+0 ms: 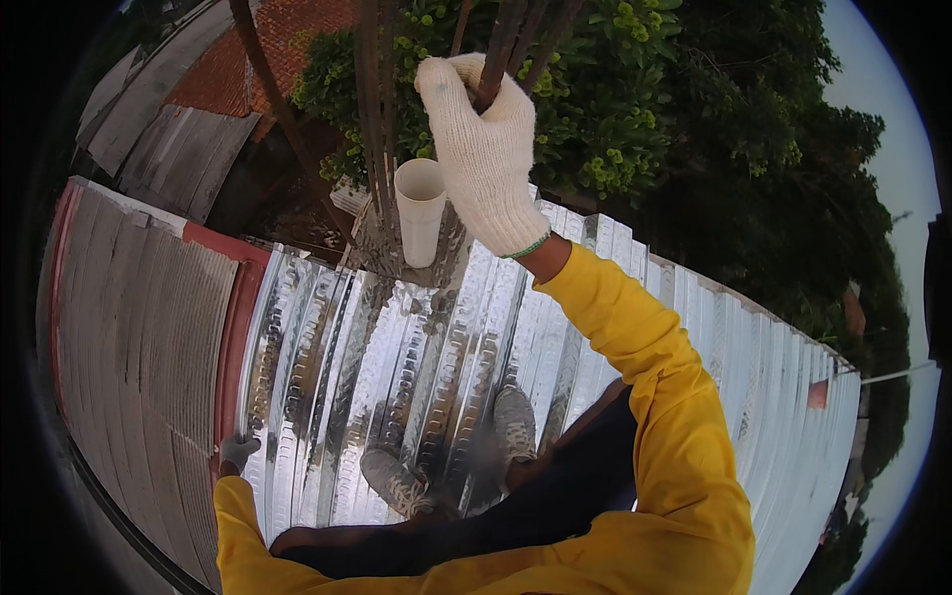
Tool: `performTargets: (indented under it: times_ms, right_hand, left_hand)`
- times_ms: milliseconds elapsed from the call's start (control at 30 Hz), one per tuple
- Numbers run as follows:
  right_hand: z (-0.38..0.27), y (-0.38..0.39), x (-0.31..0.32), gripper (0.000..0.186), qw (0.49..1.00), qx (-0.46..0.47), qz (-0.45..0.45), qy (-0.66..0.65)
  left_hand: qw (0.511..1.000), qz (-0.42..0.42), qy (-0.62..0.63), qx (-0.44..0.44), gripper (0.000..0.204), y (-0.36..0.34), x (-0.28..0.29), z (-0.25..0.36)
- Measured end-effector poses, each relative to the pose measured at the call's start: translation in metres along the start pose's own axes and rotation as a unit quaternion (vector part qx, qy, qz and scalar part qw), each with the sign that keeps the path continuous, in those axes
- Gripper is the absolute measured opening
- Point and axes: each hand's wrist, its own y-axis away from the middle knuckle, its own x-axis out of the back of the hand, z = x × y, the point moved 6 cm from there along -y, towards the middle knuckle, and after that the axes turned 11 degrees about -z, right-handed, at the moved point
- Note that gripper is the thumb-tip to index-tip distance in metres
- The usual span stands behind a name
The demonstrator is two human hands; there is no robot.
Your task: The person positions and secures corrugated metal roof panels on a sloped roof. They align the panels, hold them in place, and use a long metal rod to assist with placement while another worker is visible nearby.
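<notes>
My right hand, in a cream knitted glove with a green cuff edge, is raised and closed around a brown, rusty steel rebar rod. Other upright rods stand to its left, and more crowd just behind its fingers. Below the hand, a white plastic pipe stands open end up at the base of the rods. My left hand, in a greyish glove, rests low at the left on the border of the shiny metal decking, beside a red edge strip. Its fingers look extended and hold nothing visible.
Ribbed decking runs under my shoes and off to the right, wet or stained in places. A corrugated grey roof adjoins at the left. Leafy trees stand beyond the far edge, with a tiled roof lower down.
</notes>
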Motion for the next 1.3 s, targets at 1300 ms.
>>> performTargets:
  times_ms: [1300]
  right_hand:
    - [-0.008,0.000,0.000,0.024,1.000,-0.019,-0.009,-0.019]
  left_hand:
    - [1.000,0.021,0.002,-0.006,0.020,0.019,0.001,0.031]
